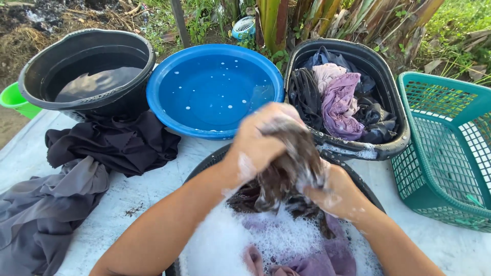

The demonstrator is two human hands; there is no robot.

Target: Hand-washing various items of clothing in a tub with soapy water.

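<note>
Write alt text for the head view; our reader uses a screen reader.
Two soapy hands, left hand and right hand, scrub a dark wet garment over a sudsy basin. Behind sit a blue water basin and a black tub of clothes.

Tubs and clothes on a white sheet on the ground

A white sheet [128,194] is spread flat on the ground. On it stand a black bucket [30,76] with dark water, a blue bowl [158,110] with clear water just beside it, a black tub [394,110] full of wet clothes, and a green basket [409,168] at the far right. A black cloth [115,143] and a grey cloth [46,209] lie in a heap on the left. A soapy black tub [204,163] sits nearest.
</note>
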